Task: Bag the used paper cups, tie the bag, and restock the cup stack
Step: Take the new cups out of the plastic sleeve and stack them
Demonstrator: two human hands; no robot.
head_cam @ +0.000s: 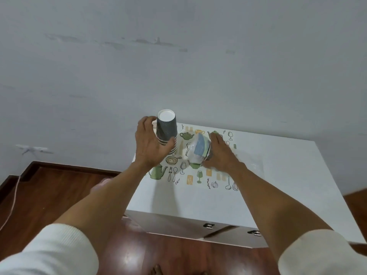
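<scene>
Taking the tall stack of upside-down dark ribbed paper cups (166, 132) as the landmark, it stands at the far left part of the white cabinet top (278, 175), on the pale mat printed with green teapots and kitchen utensils (198, 175). The left hand (153, 143) curls around the stack's lower half from its left side, thumb and fingers wrapping the cups, so it grips the stack. Just right of the stack sits a clear plastic bag bundled around several coloured paper cups (198, 151), tipped on its side on the mat. The right hand (220, 153) lies against the bag's right side with fingers fairly straight, pressing or steadying it; whether any finger hooks the plastic cannot be told. Judging by this, the used cups appear already bagged. No knot can be seen, so tying can't be confirmed. Restocking seems to be under way or nearly finished, with the stack upright and being set or adjusted. What likely remains is letting go of the stack and dealing with the bag.
</scene>
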